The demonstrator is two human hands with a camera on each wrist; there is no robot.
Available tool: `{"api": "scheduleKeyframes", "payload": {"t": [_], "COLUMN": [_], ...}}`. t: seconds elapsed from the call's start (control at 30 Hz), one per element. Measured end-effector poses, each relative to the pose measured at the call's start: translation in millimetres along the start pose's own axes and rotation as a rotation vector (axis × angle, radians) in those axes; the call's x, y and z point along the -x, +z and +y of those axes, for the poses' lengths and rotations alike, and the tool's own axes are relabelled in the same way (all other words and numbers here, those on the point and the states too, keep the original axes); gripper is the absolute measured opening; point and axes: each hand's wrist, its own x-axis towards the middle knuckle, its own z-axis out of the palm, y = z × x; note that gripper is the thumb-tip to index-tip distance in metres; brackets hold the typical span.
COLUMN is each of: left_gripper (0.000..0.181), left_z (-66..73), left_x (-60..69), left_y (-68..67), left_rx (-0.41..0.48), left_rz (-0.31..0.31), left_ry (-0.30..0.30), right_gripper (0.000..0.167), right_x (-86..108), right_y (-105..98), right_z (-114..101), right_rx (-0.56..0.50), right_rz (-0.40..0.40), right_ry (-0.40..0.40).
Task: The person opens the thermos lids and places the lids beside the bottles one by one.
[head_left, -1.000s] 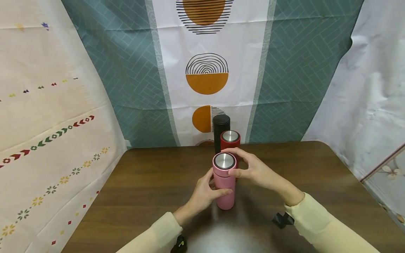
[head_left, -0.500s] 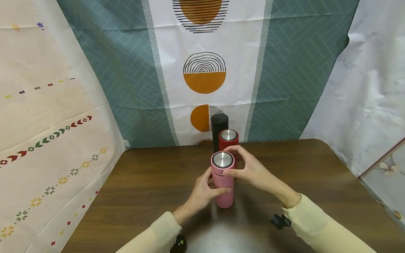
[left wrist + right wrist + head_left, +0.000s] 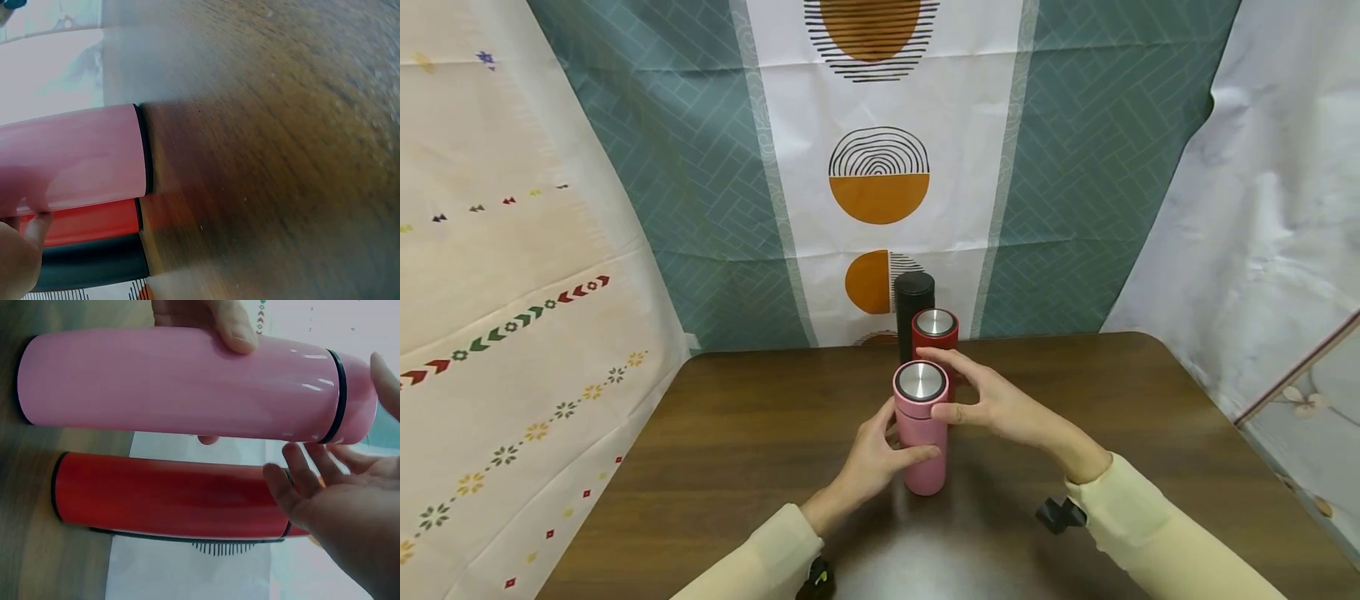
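Observation:
A pink thermos bottle (image 3: 923,433) stands upright on the wooden table, its steel-topped lid (image 3: 921,381) in place. My left hand (image 3: 865,462) grips the bottle's body, the thumb (image 3: 239,336) lying along its near side. Up at the lid, my right hand (image 3: 1000,408) holds the rim between thumb and fingertips; the right wrist view has the thumb on one side and fingers (image 3: 303,475) on the other. Just behind stands a red thermos bottle (image 3: 936,340), partly hidden by the pink one and my right hand.
A black bottle (image 3: 915,304) stands behind the red one, close to the patterned cloth (image 3: 880,196) at the back. Brown table surface (image 3: 760,433) spreads left and right of the bottles. Cloth also hangs along both sides.
My right thumb and fingertips shift slightly around the lid's rim and back. The left hand keeps its grip on the bottle. The whole head view drifts slightly.

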Motion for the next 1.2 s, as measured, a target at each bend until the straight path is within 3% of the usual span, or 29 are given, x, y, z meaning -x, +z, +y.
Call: {"api": "scheduleKeyframes", "payload": {"t": [0.13,0.27,0.37,0.53,0.7,0.8,1.0,1.2], "left_gripper": [0.078,0.079,0.079,0.078,0.078,0.078,0.077,0.079], "left_z": [0.6,1.1,1.7,2.1,1.6,0.8,-1.4,-0.5], "left_x": [1.3,1.6,0.8,-0.4,-0.6,-0.1,0.3,0.5], "left_y": [-0.2,0.3,0.6,0.4,-0.4,-0.7,-0.1,-0.2], "left_rx": [-0.001,-0.010,-0.017,-0.019,-0.022,-0.029,-0.018,-0.005], "left_rz": [0.002,0.002,-0.002,-0.017,-0.016,-0.014,-0.014,-0.006], "left_ry": [-0.005,0.003,0.007,0.004,0.002,0.003,0.005,0.002], "right_gripper": [0.080,0.072,0.065,0.061,0.059,0.065,0.083,0.071], "right_x": [2.1,-0.3,-2.1,-3.2,-4.7,-3.3,0.1,-3.1], "right_y": [8,13,14,10,-1,-4,5,14], "right_z": [0,-1,-3,-3,1,-1,-6,-10], "right_rx": [0.035,0.057,0.051,0.042,-0.008,-0.021,0.035,0.054], "right_rz": [0.087,0.168,0.182,0.135,0.006,-0.030,0.078,0.169], "right_ry": [0.028,0.012,0.017,0.012,-0.039,-0.009,0.028,0.026]}}
